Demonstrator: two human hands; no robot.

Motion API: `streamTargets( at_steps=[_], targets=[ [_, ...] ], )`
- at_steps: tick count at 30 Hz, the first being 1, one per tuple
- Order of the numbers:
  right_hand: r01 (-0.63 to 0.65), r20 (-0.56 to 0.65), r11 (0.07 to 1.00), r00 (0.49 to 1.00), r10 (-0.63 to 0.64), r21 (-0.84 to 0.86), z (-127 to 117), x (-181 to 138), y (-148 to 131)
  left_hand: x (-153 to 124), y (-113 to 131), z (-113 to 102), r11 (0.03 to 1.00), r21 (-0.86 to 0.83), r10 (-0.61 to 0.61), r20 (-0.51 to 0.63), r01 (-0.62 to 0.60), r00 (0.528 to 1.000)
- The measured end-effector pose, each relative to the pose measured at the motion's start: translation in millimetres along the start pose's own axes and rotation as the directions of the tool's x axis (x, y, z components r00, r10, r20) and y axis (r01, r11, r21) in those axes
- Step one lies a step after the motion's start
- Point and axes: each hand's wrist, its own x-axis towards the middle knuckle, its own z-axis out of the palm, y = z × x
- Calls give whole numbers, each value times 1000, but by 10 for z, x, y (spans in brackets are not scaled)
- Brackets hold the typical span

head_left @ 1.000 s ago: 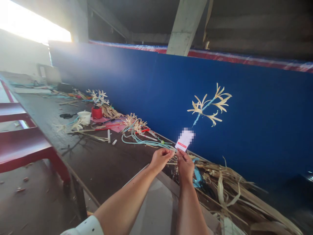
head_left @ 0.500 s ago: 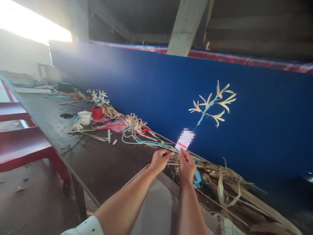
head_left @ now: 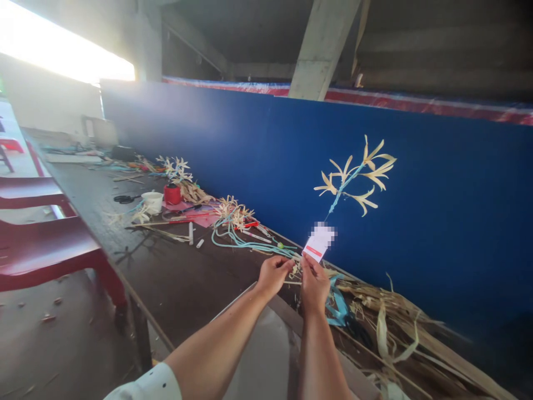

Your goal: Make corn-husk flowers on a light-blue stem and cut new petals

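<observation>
My right hand (head_left: 313, 283) is closed, pinching a white card with a red stripe (head_left: 319, 244) and the lower end of a thin blue stem (head_left: 333, 205). The stem rises to a spray of pale straw flowers (head_left: 358, 178) held up against the blue wall (head_left: 437, 222). My left hand (head_left: 272, 273) is closed in a pinch right beside it, fingertips at the stem's base, over the dark wooden table (head_left: 179, 278).
Dried straw leaves (head_left: 400, 328) and a blue ribbon (head_left: 339, 305) pile to the right. Further left lie blue cords (head_left: 241, 241), more straw flowers (head_left: 233, 208), a red pot (head_left: 172, 194), a white cup (head_left: 152, 201) and scissors (head_left: 123, 198). Red chairs (head_left: 45, 244) stand left.
The view has shifted a little. The flower spray swayed slightly to the right and back. Both hands stay pinched together at the stem's base.
</observation>
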Motion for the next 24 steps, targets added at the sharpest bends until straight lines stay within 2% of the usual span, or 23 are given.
streamTargets(
  at_steps=[7,10,15,19,24],
  targets=[
    [13,-35,1000,999,-13,2,60,22,33,159,18,60,961,-219,-204,-163,166,965],
    [-3,-46,1000,999,4,18,68,34,45,177,103,134,982,-158,-126,-165,100,978],
    [-72,-17,997,997,72,-5,66,44,51,140,334,250,993,35,113,-126,-110,985],
    [-96,-29,995,995,96,16,72,51,51,153,426,273,979,158,147,-88,-132,985],
    [-98,-11,995,995,99,19,86,47,35,170,445,231,964,188,203,-75,-186,976]
  ],
)
